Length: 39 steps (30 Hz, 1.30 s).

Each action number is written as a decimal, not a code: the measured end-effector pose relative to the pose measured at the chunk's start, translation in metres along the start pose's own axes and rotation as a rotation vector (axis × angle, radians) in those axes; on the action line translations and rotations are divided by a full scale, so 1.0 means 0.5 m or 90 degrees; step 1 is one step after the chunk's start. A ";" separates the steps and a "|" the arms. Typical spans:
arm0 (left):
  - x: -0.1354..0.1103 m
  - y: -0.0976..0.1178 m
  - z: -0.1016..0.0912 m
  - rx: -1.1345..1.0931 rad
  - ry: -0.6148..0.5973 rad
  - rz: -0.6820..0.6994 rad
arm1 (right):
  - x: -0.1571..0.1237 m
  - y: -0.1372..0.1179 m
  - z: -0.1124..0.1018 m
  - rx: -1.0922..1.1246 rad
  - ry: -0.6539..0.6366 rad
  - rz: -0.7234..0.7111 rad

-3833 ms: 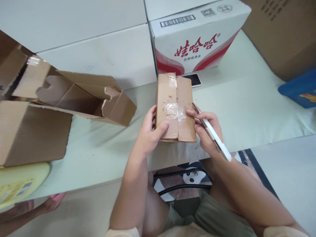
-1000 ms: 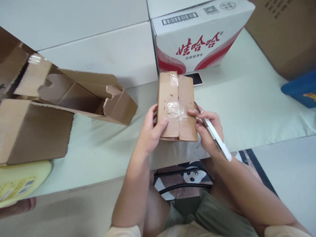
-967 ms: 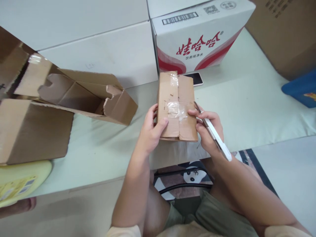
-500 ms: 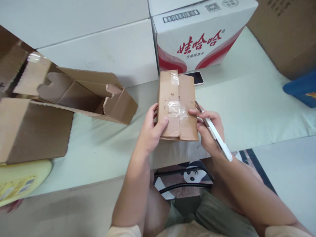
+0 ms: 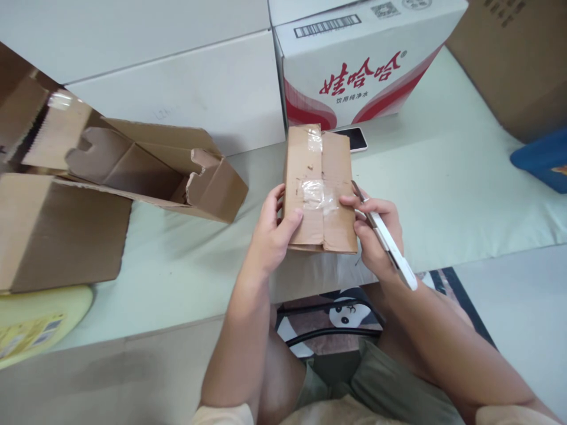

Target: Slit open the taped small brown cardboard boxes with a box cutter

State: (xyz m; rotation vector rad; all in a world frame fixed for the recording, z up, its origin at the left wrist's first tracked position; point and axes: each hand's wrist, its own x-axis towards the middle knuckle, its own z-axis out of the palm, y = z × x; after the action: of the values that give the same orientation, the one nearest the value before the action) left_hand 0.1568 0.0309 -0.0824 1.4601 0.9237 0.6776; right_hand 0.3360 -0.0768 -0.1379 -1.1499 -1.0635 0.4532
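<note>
A small brown cardboard box (image 5: 305,221), with clear tape (image 5: 315,193) across its middle seam, is between my two hands at the front of the table. My left hand (image 5: 274,227) grips its left side, thumb on top and fingers partly hidden behind the edge. In my right hand (image 5: 378,227) lies a white utility knife (image 5: 390,245), slanting from the box's right edge down toward my wrist. Fingers of that hand also touch the box's right side. Part of a phone (image 5: 358,139) shows behind the box, the rest covered by it.
To the left stands an open, long cardboard box (image 5: 212,192), with another brown carton (image 5: 71,236) nearer me. A white carton with red print (image 5: 358,82) and a plain white box (image 5: 177,100) line the back. A yellow container (image 5: 48,321) and blue object (image 5: 543,159) sit at the sides.
The view has shifted very slightly. Both hands keep their hold on the box and the knife. A reddish patch at the lower left edge is no longer visible.
</note>
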 end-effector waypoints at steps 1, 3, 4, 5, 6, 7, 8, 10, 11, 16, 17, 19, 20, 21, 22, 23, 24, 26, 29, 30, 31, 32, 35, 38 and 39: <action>0.000 -0.001 0.000 0.004 -0.003 0.000 | 0.000 0.001 0.000 0.000 0.000 -0.004; -0.001 -0.003 -0.001 0.012 -0.010 0.002 | 0.000 0.002 0.000 -0.002 0.001 0.000; -0.001 -0.004 -0.002 0.014 -0.012 0.002 | 0.000 0.002 0.000 -0.003 0.002 0.004; -0.001 -0.004 -0.002 0.015 -0.012 0.002 | 0.000 0.002 0.000 -0.005 0.003 0.008; -0.001 -0.004 -0.002 0.014 -0.012 0.002 | 0.000 0.002 0.001 -0.007 0.004 0.010; -0.001 -0.004 -0.002 0.012 -0.012 0.001 | 0.000 0.002 0.001 -0.009 0.005 0.011; -0.001 -0.003 -0.002 0.009 -0.011 0.001 | -0.001 0.001 0.001 -0.010 0.005 0.009; -0.001 -0.002 -0.002 0.001 -0.007 0.001 | -0.001 -0.001 0.002 -0.008 0.004 0.005; -0.001 -0.001 -0.001 -0.002 -0.006 0.001 | -0.001 -0.001 0.003 -0.006 0.004 0.003; 0.001 -0.001 -0.001 0.009 0.002 0.003 | -0.001 0.001 0.002 -0.009 0.005 0.004; 0.001 -0.002 -0.001 0.015 -0.001 0.005 | -0.001 0.002 0.002 -0.009 0.005 0.006; 0.002 -0.004 -0.002 0.024 -0.007 0.011 | -0.002 0.003 0.002 -0.008 0.007 0.010; 0.002 -0.005 -0.002 0.025 -0.009 0.013 | -0.003 0.003 0.002 -0.008 0.008 0.012; 0.002 -0.006 -0.002 0.024 -0.010 0.014 | -0.003 0.002 0.002 -0.007 0.008 0.013; 0.002 -0.006 -0.002 0.021 -0.010 0.014 | -0.004 0.002 0.002 -0.007 0.009 0.015; 0.002 -0.006 -0.002 0.016 -0.010 0.012 | -0.004 0.001 0.002 -0.007 0.009 0.016; 0.002 -0.006 -0.002 0.010 -0.009 0.010 | -0.004 0.001 0.002 -0.006 0.008 0.014; 0.001 -0.005 -0.001 0.000 -0.005 0.005 | -0.003 0.000 0.002 0.000 0.005 0.003; 0.001 -0.003 0.000 -0.009 0.003 0.000 | -0.003 0.001 0.000 0.012 -0.003 -0.006; 0.000 -0.003 0.000 -0.009 0.004 -0.001 | -0.003 0.001 0.000 0.014 -0.004 -0.004; 0.001 -0.002 0.000 -0.008 0.004 -0.001 | -0.003 0.001 0.000 0.014 -0.004 -0.002; 0.001 -0.002 0.001 -0.006 0.002 -0.001 | -0.003 0.002 -0.001 0.012 -0.005 -0.001; 0.001 -0.001 0.001 -0.003 -0.005 -0.004 | -0.003 0.002 0.000 0.001 -0.005 0.002; 0.001 0.000 0.000 -0.005 -0.008 -0.004 | -0.002 0.001 0.002 0.000 -0.001 -0.003; 0.001 0.000 0.000 -0.007 -0.006 -0.004 | -0.002 0.001 0.002 0.001 0.000 -0.006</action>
State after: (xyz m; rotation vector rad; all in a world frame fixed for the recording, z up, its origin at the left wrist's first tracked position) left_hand 0.1570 0.0312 -0.0824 1.4489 0.9145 0.6697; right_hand 0.3349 -0.0771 -0.1388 -1.1428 -1.0672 0.4462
